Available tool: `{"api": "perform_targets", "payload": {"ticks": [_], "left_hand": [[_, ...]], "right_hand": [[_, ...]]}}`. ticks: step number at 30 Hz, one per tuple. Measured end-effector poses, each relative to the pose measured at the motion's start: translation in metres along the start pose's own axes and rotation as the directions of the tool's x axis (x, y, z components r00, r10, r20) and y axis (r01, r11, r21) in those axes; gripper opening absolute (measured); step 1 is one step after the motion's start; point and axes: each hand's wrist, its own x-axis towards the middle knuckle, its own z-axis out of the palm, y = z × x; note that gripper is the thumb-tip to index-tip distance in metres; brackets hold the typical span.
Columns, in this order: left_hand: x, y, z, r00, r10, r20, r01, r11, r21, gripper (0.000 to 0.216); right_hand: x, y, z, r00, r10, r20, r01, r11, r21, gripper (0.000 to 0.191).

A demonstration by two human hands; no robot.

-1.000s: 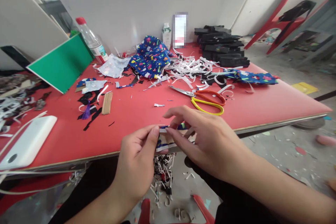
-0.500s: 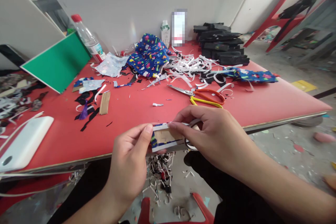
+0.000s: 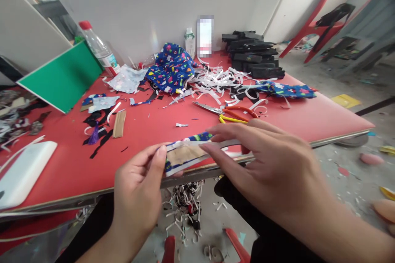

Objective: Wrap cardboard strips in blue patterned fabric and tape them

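My left hand (image 3: 140, 181) is closed on the left end of a narrow blue patterned fabric piece (image 3: 202, 136), thumb on top. A tan strip (image 3: 183, 155) lies along its middle, with white strips (image 3: 179, 167) along both long edges. My right hand (image 3: 262, 160) pinches a white strip between thumb and finger at the piece's right side; part of it is hidden behind the fingers. The piece is held tilted above the table's front edge. Just beyond my right hand lie scissors (image 3: 211, 108) with one orange and one yellow handle.
On the red table (image 3: 160, 129) are white strip scraps (image 3: 216, 80), blue printed fabric (image 3: 173, 68), a black stack (image 3: 253, 55), a plastic bottle (image 3: 100, 47), a green board (image 3: 63, 78), a tan strip (image 3: 119, 124) and a white device (image 3: 29, 172). More scraps (image 3: 188, 205) litter the floor.
My right hand has moved right, away from my left hand. More of the fabric piece's right part now shows, and the piece tilts more. The view has shifted slightly.
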Motion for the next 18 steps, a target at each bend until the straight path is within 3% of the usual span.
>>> {"api": "perform_targets", "payload": {"ticks": [2, 8, 15, 18], "left_hand": [[0.001, 0.000, -0.003, 0.999, 0.014, -0.042, -0.015, 1.000, -0.022, 0.036], [-0.001, 0.001, -0.012, 0.997, 0.039, -0.070, -0.037, 0.999, 0.028, 0.032], [0.001, -0.005, -0.011, 0.997, 0.039, -0.063, -0.040, 0.999, -0.021, 0.031], [0.003, -0.006, -0.012, 0.998, 0.024, -0.056, -0.030, 0.992, -0.121, 0.028]], "right_hand": [[0.002, 0.004, -0.006, 0.999, 0.045, -0.011, -0.044, 0.998, 0.041, 0.024], [0.014, 0.015, -0.008, 0.963, 0.217, 0.159, -0.249, 0.943, 0.222, 0.010], [0.013, 0.019, -0.008, 0.969, 0.236, 0.070, -0.244, 0.961, 0.128, 0.014], [0.015, 0.024, -0.011, 0.956, 0.276, 0.097, -0.288, 0.947, 0.145, 0.020]]}}
